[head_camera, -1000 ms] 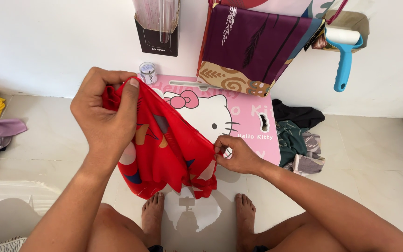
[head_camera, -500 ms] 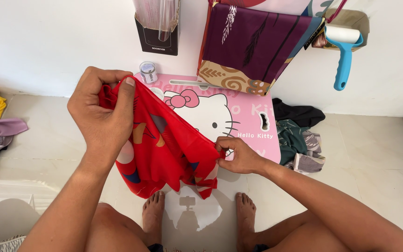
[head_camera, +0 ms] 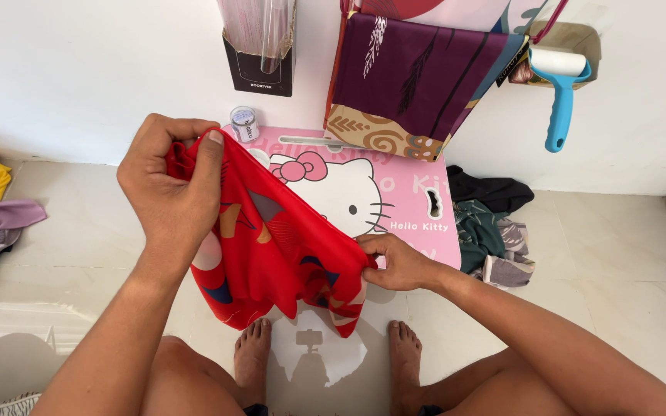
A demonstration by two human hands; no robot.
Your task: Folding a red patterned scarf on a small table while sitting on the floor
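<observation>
One red patterned cloth of thin fabric is held stretched above the pink rectangular board with a white cartoon cat face. The cloth's long axis is seen running diagonally, from its upper end over the board's near-left corner down to its lower end just off the board's front edge, with loose folds hanging below that line toward two bare feet.

Two hands are counted on the cloth. The left hand is clenched around the bunched upper end, the thumb pressed flat along the top edge and the fingers curled over the gathered fabric. The right hand is closed in a pinch on the lower end, fingertips drawn together on a small fold.

One small clear jar with a silver lid is seen at the board's far-left corner. One blue-handled lint roller hangs on the wall beyond the board's right end. One heap of dark and grey-green clothes lies just beside the board's right edge.
</observation>
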